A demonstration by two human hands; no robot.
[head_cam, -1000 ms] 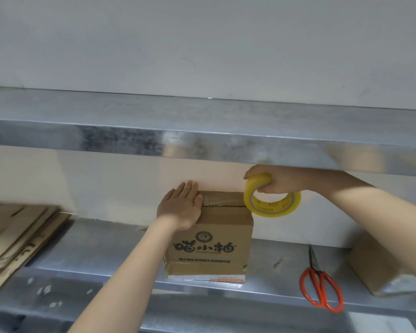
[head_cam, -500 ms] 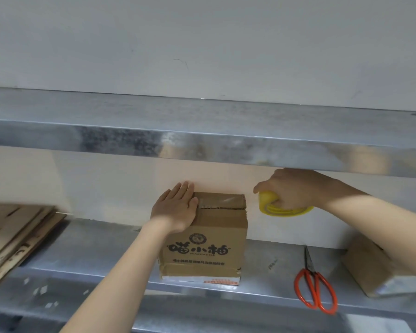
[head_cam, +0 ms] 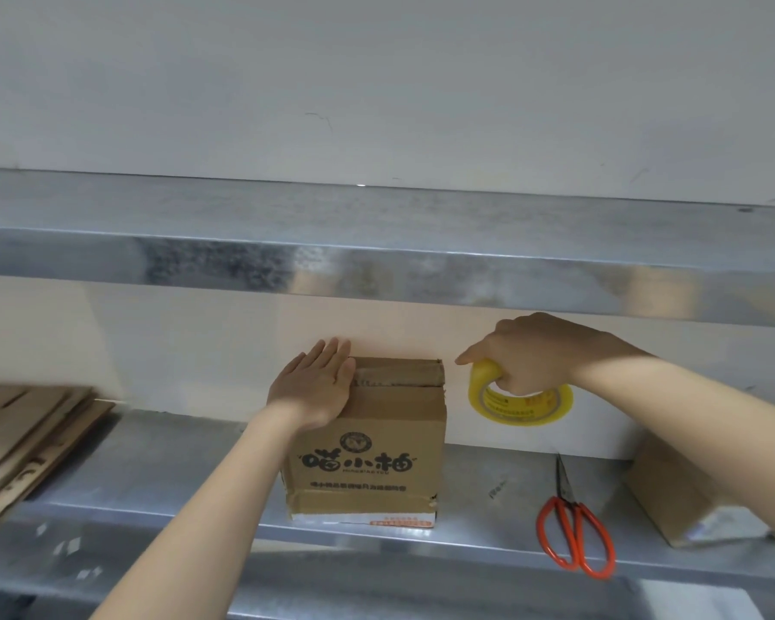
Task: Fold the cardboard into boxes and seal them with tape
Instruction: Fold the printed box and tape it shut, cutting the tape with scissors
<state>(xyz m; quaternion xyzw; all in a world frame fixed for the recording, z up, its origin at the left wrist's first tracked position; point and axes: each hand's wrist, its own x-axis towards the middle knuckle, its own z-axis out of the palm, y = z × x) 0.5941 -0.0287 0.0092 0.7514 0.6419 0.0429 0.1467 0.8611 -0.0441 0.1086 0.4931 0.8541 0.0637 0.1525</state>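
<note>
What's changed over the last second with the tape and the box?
The right hand, gripping the tape roll throughout, drew it right, off the top corner of the box; a gap now shows. The left hand stayed flat on the box; scissors and cardboard stack unmoved.

The right hand (head_cam: 538, 352) has tipped the tape roll (head_cam: 517, 418) (yellow) face-on again.
</note>
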